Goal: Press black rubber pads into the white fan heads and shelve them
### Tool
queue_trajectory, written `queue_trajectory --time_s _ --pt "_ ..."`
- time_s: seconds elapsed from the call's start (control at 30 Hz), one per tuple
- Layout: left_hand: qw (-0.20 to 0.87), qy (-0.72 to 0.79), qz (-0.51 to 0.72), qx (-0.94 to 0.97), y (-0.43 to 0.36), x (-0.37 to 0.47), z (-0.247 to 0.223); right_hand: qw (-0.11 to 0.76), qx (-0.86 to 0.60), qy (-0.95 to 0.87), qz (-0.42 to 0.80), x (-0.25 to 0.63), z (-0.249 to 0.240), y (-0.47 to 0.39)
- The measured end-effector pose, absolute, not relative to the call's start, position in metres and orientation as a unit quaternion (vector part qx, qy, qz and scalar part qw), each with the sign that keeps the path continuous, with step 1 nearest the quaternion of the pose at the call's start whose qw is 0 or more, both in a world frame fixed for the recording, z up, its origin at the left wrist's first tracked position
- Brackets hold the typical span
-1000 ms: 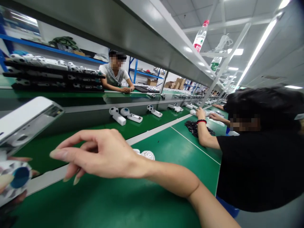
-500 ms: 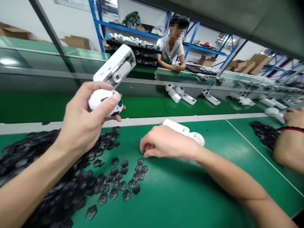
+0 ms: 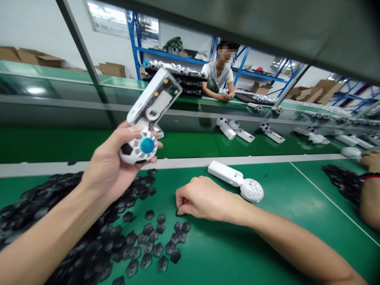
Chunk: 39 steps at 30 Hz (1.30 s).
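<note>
My left hand [image 3: 103, 166] is closed around the round head of a white handheld device with a soccer-ball head [image 3: 139, 148], raised above the table. A blue disc on the head faces me, and the long body tilts up to the right with its inner parts exposed. My right hand [image 3: 204, 200] pinches a small black pentagon piece [image 3: 178, 213] low over the green table. Only the edge of that piece shows under the fingers. Several loose black pentagon pieces [image 3: 158, 250] lie just left of it. Beyond my right wrist rests another white device [image 3: 227, 174] with an openwork ball head.
A large heap of black pieces [image 3: 59, 221] covers the left of the table. Several white devices [image 3: 227, 128] lie on the green belt [image 3: 190, 144] beyond the pale edge. At right is another person's hand [image 3: 371, 160]; a person [image 3: 218, 77] leans on the far side.
My left hand has turned the device, bringing the blue disc and inner parts into sight. My right hand has taken a black pentagon piece between its fingers. The whole view has shifted.
</note>
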State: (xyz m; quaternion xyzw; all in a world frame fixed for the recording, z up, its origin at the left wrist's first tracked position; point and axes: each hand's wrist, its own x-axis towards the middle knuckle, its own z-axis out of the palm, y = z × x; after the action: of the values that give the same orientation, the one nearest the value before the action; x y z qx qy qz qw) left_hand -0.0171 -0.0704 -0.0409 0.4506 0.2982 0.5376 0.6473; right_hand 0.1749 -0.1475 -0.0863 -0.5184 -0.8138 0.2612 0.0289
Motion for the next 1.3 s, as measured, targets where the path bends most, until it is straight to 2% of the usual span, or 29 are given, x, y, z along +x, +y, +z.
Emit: queue_trajectory --time_s 0.13,0.27,0.57,0.67,0.83,0.93,1.13,1.3 --pt "0.693 0.310 0.513 0.400 -0.067 -0.020 -0.037 0.085 -0.558 -0.797 0.216 0.177 -0.082 -0.148" --pt "0.694 0.297 0.523 0.397 -0.068 -0.019 -0.038 0.050 -0.577 -0.804 0.136 0.178 -0.078 -0.151" --pt "0.671 0.311 0.525 0.421 -0.065 -0.018 -0.047 0.056 -0.521 -0.829 0.196 0.183 -0.090 -0.142" --pt "0.647 0.308 0.527 0.456 -0.069 -0.017 -0.050 0.137 -0.515 -0.808 0.253 0.187 -0.090 -0.140" --pt "0.518 0.290 0.565 0.573 -0.075 -0.016 -0.064 0.447 -0.481 -0.665 0.357 0.184 -0.075 -0.139" --pt "0.416 0.292 0.585 0.632 -0.081 -0.015 -0.074 0.568 -0.418 -0.552 0.445 0.177 -0.064 -0.142" --pt "0.228 0.283 0.591 0.720 -0.099 -0.010 -0.087 0.582 -0.391 -0.437 0.564 0.164 -0.055 -0.153" --pt "0.157 0.226 0.600 0.751 -0.101 -0.008 -0.092 0.574 -0.381 -0.410 0.598 0.158 -0.058 -0.153"
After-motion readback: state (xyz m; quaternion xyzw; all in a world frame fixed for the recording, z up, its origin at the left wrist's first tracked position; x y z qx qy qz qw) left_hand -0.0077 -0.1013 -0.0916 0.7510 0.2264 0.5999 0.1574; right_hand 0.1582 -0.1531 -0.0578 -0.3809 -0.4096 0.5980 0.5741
